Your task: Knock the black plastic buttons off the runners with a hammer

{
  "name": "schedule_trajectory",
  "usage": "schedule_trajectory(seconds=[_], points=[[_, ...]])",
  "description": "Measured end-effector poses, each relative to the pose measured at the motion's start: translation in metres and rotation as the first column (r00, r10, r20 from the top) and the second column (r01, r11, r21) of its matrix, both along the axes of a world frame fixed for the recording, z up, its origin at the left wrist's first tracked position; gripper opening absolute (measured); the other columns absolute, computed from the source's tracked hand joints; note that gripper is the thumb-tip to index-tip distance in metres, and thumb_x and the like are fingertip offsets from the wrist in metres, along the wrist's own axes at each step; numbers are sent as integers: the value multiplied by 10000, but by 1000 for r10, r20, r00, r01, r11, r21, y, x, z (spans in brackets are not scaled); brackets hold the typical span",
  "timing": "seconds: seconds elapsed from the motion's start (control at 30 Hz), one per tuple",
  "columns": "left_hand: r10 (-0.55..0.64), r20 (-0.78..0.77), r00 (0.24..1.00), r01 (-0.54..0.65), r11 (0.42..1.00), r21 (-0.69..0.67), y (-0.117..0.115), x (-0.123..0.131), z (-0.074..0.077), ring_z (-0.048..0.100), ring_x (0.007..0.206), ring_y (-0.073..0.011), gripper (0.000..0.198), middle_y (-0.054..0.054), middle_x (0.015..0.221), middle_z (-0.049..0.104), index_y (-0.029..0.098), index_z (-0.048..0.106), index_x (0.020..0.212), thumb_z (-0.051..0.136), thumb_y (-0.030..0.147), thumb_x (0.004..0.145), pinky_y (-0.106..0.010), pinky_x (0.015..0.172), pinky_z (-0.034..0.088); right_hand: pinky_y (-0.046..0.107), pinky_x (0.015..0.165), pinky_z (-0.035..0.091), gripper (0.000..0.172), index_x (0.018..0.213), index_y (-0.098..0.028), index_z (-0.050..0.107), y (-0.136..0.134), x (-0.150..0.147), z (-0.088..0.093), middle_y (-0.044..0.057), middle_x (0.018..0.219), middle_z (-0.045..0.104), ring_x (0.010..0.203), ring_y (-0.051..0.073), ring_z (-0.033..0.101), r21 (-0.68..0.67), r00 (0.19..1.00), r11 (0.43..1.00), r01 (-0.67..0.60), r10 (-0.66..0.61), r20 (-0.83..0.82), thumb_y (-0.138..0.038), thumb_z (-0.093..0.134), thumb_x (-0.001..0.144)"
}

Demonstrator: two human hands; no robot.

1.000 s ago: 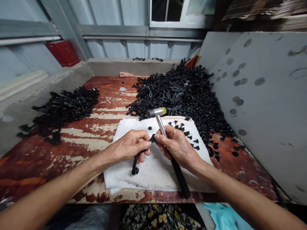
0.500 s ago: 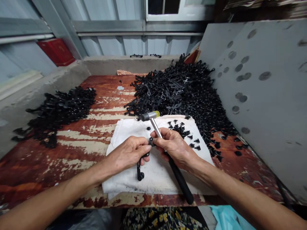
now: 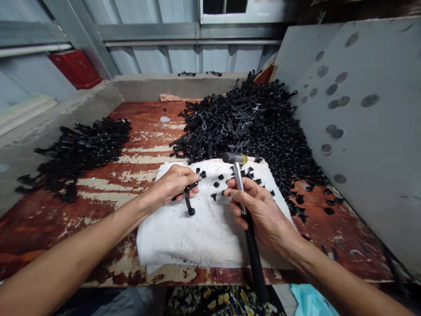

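A small black plastic part (image 3: 188, 202) is pinched in the left grip (image 3: 173, 184) just above the white cloth (image 3: 210, 232); the right grip (image 3: 261, 215) is closed around a soft-faced hammer (image 3: 238, 175), whose handle is best held firmly so taps land squarely.

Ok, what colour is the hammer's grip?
The hammer's grip is black; it shows best in the head view.

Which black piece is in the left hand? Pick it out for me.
It's the curved black piece with the round knob on its end, held in the left hand. The small black pieces lie loose on the white cloth.
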State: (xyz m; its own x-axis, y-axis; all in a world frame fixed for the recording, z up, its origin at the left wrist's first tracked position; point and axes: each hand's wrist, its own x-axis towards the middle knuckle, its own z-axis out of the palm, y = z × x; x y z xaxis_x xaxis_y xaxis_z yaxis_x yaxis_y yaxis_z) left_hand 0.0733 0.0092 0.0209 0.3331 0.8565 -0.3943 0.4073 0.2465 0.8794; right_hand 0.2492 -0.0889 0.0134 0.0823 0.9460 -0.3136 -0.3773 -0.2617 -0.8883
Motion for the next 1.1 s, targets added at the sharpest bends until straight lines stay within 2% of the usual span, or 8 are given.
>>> schedule_trajectory(seconds=[0.13, 0.3, 0.53, 0.73, 0.93, 1.1], points=[[32, 44, 999, -30, 999, -29, 7, 1, -7, 479, 354, -62, 209, -39, 552, 629, 117, 580, 607, 608, 164, 809, -147, 268, 249, 135, 303, 299, 344, 891, -198, 567, -18, 3, -3, -49, 709, 588, 411, 30, 376, -51, 996, 999, -8, 4, -88, -331, 782, 658], [79, 77, 994, -72, 993, -90, 10, 3, -8, 494, 345, -67, 216, -40, 524, 622, 110, 575, 598, 622, 145, 806, -141, 260, 247, 138, 300, 289, 356, 874, -198, 570, -30, 4, -13, -47, 696, 577, 399, 27, 366, -82, 993, 996, -22, 12, -117, -367, 799, 658], [89, 98, 991, -78, 991, -109, 10, 4, -8, 487, 347, -66, 205, -37, 519, 619, 111, 571, 610, 672, 170, 778, -142, 261, 243, 134, 307, 285, 335, 894, -204, 577, -33, 6, -22, -48, 689, 573, 399, 26, 356, -99, 990, 995, -18, 4, -140, -357, 788, 682], [93, 82, 992, -83, 990, -116, 11, 5, -8, 464, 329, -57, 237, -34, 511, 619, 117, 566, 599, 723, 207, 752, -144, 258, 239, 138, 309, 277, 306, 898, -210, 575, -34, 5, -23, -49, 690, 562, 397, 28, 348, -73, 991, 997, -35, 25, -131, -355, 762, 704], [90, 69, 994, -82, 990, -115, 10, 6, -7, 458, 324, -54, 233, -36, 504, 614, 111, 568, 586, 658, 161, 794, -142, 261, 234, 136, 307, 293, 328, 898, -207, 573, -33, 6, -23, -50, 685, 572, 394, 25, 350, -85, 992, 996, -34, 23, -124, -363, 775, 692], [71, 79, 994, -63, 993, -96, 11, 4, -10, 468, 336, -51, 253, -38, 521, 619, 108, 578, 577, 719, 218, 755, -138, 264, 236, 137, 309, 290, 312, 901, -211, 575, -34, 7, -23, -49, 687, 572, 395, 27, 348, -91, 991, 995, -36, 24, -129, -352, 767, 700]])
